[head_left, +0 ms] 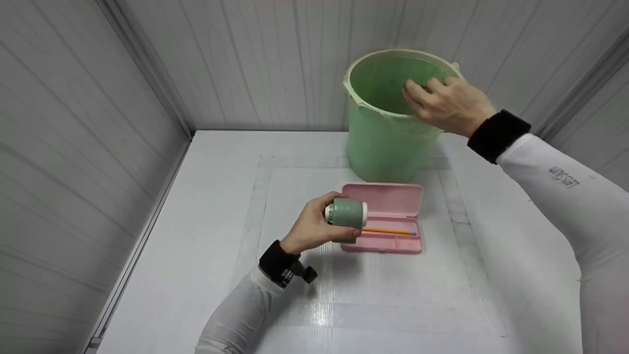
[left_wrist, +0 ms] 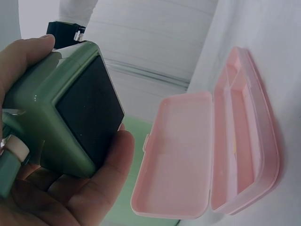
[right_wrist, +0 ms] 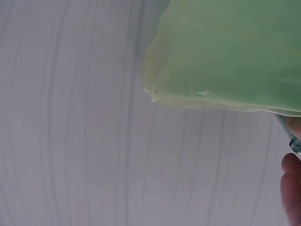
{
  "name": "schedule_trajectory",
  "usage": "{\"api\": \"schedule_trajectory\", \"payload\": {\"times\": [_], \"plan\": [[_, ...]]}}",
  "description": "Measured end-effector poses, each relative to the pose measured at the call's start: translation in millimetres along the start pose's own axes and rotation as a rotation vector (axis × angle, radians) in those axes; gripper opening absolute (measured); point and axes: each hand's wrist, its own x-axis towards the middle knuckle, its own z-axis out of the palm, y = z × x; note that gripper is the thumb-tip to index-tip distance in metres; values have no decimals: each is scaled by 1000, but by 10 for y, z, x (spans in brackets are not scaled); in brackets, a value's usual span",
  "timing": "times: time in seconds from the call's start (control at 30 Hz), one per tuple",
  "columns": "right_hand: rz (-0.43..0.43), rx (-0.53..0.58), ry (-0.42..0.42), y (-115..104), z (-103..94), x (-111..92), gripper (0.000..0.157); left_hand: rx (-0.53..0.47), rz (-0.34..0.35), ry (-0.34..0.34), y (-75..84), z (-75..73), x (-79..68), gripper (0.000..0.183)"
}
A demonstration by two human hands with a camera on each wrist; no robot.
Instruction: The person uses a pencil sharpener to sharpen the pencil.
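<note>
My left hand [head_left: 314, 223] grips a green pencil sharpener [head_left: 348, 212], boxy with a black base and a small crank at its side in the left wrist view. The sharpener is held above the left edge of an open pink pencil case [head_left: 382, 201], where an orange pencil [head_left: 390, 231] lies in a long compartment. Over the rim of a tall green bucket [head_left: 388, 147], my right hand [head_left: 449, 105] has its fingers bent down into the opening. At the right wrist view's edge, its fingers pinch a clear teal plastic piece [right_wrist: 295, 143], mostly out of frame.
A white table [head_left: 211, 221] with strips of clear tape [head_left: 462, 231] lies beneath everything. Ribbed grey wall panels [head_left: 245, 64] stand behind and to both sides. The bucket stands at the back of the table, just behind the pencil case lid.
</note>
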Motion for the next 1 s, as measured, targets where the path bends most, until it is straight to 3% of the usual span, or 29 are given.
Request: {"api": "schedule_trajectory", "payload": {"times": [0.3,0.5,0.67,0.83,1.0], "plan": [[32,-8,-8,-11,21,-66,33,-11,-3,0,-24,-19,22,60],[111,9,21,-33,33,-125,31,-16,-12,17,-50,-24,14,60],[234,87,53,-59,27,-182,30,-18,-23,25,-52,-31,17,60],[391,211,28,-71,-44,-216,33,-1,-28,42,-44,-38,34,61],[593,413,-25,-103,-175,-249,56,13,-38,61,-46,-51,36,63]]}}
